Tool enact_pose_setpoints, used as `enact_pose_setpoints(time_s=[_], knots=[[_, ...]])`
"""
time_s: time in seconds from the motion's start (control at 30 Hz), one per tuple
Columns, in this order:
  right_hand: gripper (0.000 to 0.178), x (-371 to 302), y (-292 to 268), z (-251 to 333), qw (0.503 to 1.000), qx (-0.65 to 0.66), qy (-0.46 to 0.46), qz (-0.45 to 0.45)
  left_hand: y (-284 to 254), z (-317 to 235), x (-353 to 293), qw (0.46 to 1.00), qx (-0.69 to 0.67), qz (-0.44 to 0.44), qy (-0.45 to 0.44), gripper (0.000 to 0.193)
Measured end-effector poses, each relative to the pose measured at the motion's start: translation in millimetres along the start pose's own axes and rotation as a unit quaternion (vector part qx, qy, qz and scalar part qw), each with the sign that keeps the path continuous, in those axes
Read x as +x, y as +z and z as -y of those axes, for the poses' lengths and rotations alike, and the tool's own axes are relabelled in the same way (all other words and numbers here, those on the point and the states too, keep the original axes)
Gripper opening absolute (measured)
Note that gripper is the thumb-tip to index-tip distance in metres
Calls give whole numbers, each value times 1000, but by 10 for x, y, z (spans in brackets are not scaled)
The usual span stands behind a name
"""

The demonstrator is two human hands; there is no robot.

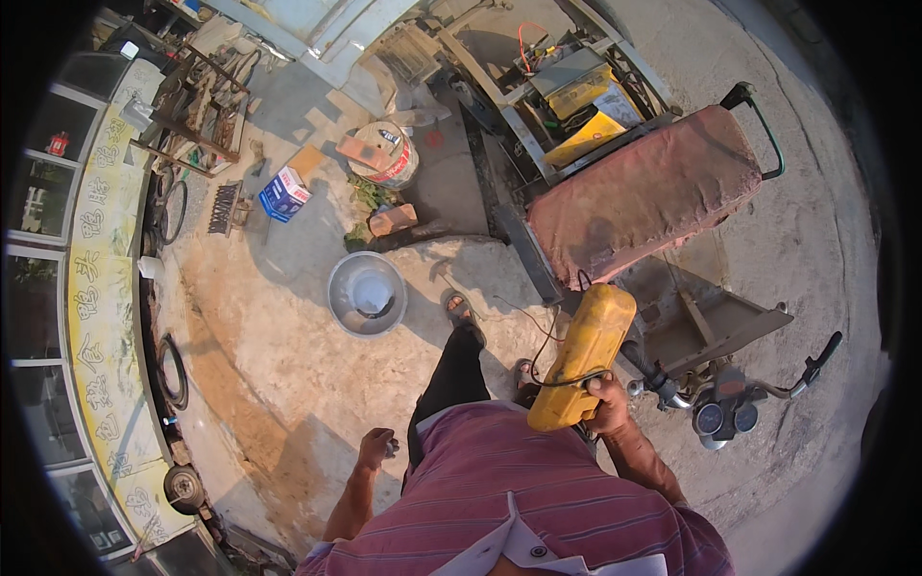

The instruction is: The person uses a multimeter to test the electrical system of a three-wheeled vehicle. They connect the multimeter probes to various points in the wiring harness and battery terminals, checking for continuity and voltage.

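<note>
1. Yellow case (586, 353), right of the frame's centre, is gripped near its lower end by the right hand (607, 405), fingers closed.
2. Lifting appears done; the case is not yet set down.
3. The left hand (377, 448), lower left of centre, is kept well apart, loosely curled; whether anything is held cannot be told.

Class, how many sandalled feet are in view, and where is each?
2. One foot is right of the silver basin; the other foot, partly hidden, is just left of the yellow case in the person's right hand.
</note>
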State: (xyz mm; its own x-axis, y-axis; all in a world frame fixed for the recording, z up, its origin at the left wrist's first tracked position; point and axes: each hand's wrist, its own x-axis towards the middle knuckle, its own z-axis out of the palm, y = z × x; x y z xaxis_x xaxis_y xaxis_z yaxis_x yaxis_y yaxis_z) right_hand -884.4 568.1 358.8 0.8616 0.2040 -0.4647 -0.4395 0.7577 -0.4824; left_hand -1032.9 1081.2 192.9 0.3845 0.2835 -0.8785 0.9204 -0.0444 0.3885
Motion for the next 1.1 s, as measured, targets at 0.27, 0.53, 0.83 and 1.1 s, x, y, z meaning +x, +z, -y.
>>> enact_pose_setpoints(time_s=[0.27, 0.53, 0.83, 1.1], knots=[[64, 480, 609, 118, 988, 58, -108, -91, -348, -1859, 826, 993, 108, 56, -6, 26], [61, 617, 757, 44, 962, 108, -177, -179, 1061, -4447, 1615, 944, 217, 161, 190, 22], [68, 1515, 353, 564, 944, 120, -235, -199, 2925, -6057, 1151, 865, 287, 275, 308, 24], [71, 1860, 104, 901, 916, 142, -274, -256, 3655, -6403, 1237, 867, 352, 299, 189, 25]])
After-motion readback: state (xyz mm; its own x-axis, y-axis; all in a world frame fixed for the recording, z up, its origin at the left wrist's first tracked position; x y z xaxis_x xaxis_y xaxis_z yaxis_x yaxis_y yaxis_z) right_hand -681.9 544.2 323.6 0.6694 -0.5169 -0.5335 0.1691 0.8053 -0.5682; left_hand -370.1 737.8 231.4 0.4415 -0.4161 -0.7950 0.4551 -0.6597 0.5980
